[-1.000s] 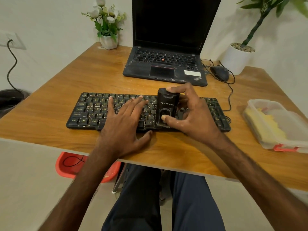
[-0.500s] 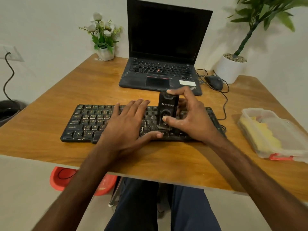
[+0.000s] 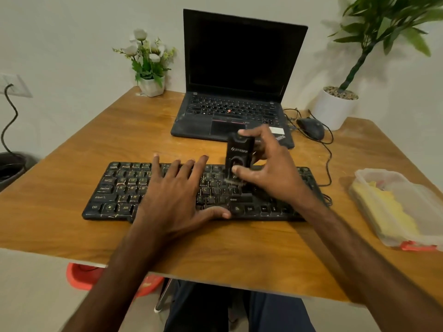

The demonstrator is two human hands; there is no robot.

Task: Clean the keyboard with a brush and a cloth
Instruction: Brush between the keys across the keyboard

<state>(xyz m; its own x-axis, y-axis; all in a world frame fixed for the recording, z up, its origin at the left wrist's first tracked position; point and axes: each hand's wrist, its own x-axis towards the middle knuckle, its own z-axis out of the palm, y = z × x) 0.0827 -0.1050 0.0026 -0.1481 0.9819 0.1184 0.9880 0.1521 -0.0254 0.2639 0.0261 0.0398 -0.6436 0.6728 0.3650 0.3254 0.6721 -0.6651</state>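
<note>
Pale, off-white walls [image 3: 72,32] close in the corner where my brown wooden table [image 3: 72,168] stands, its top worn and lightly scuffed. At the far side sits the open black laptop [image 3: 242,56], screen dark. Nearer to me lies the long black keyboard [image 3: 115,188], set crosswise with its keycaps streaked with pale grime. To the far right, a tall green plant in a round white pot [image 3: 333,109] stands against the wall. At the table's right edge is a clear plastic box with red clips [image 3: 417,200], and the crumpled yellow cloth [image 3: 388,212] lies inside it, well apart from the keyboard. My left hand [image 3: 177,200] lies flat on the middle keys with the fingers spread and straight, gripping nothing, the thumb along the front edge (it hides a good stretch of the rows). My right hand [image 3: 271,171] grasps the black, block-shaped brush [image 3: 238,154] upright, forefinger on its top, thumb on its front face, the other fingers behind. Its bristles, blurred, touch the keys right of centre. That hand also covers part of the keyboard's right end and the laptop's near corner. Smaller things ring the back: white flowers in a small white vase [image 3: 151,85] left of the laptop, and a black corded mouse [image 3: 311,128] between laptop and pot. A red plastic thing [image 3: 79,276] shows under the table's near edge.
</note>
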